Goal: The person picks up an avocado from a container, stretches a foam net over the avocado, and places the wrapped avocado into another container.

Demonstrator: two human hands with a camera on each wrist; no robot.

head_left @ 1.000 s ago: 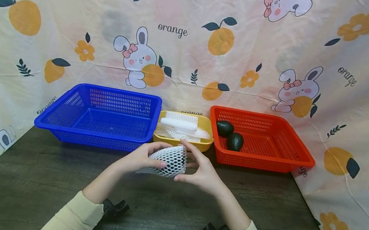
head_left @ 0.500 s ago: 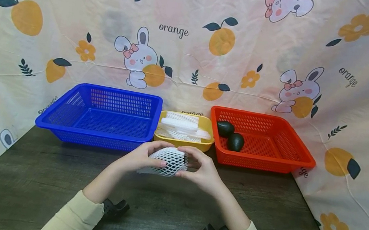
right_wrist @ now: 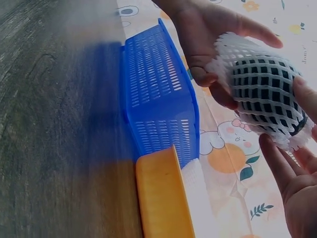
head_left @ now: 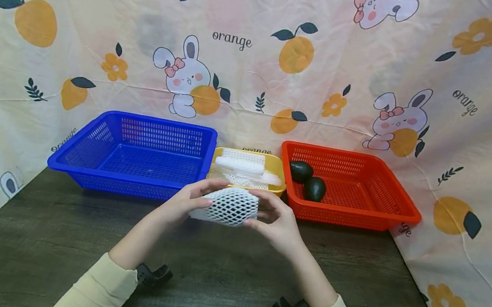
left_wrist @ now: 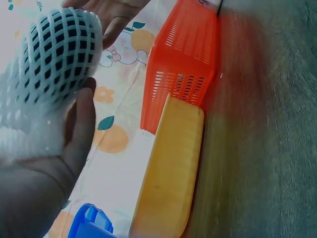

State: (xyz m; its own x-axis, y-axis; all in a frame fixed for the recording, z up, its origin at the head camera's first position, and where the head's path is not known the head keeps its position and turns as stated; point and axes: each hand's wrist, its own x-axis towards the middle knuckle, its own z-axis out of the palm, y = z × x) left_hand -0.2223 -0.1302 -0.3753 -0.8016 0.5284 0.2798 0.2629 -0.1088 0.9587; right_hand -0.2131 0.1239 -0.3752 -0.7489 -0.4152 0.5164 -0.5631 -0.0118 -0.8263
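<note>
Dark wood-grain tabletop [head_left: 215,297] lies below; above it, my left hand [head_left: 182,203] and right hand [head_left: 281,227] grasp opposite sides of a white foam-mesh sleeve [head_left: 230,206] around a dark oval fruit [right_wrist: 265,94]. I'd use light pressure, spreading the mesh evenly.

From here I read one word, "orange", repeated on the far cloth [head_left: 256,86]. The plainest print [head_left: 231,40] stands high near the middle. Another slants down at right, above the red basket [head_left: 346,216]. A third shows just behind the yellow basket [head_left: 275,166], its lower part hidden. A small one tilts beside the blue basket [head_left: 127,178], on its left. At the far left edge I get only "ge".
</note>
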